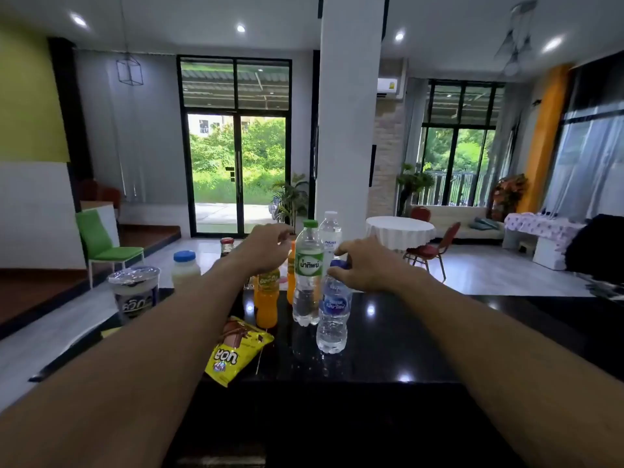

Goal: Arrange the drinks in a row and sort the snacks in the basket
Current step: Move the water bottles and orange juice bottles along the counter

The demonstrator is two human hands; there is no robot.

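Several drinks stand close together on the black counter point(405, 339): an orange juice bottle point(266, 307), a second orange bottle point(290, 285) behind it, a green-capped water bottle point(308, 278), a tall white-capped water bottle point(330, 231) and a small blue-label water bottle point(332, 319). My left hand point(266, 248) hovers over the near orange bottle and hides its cap, fingers loosely apart. My right hand point(366, 265) pinches the blue cap of the small water bottle between thumb and fingers. A yellow snack bag point(236, 352) lies at the left. No basket is in view.
At the counter's left end stand a foil-lidded cup point(135, 292), a white jar with a blue lid point(185, 268) and a dark red-capped bottle point(227, 245). A white pillar point(347, 130) rises behind the counter. Beyond it are a round table and chairs.
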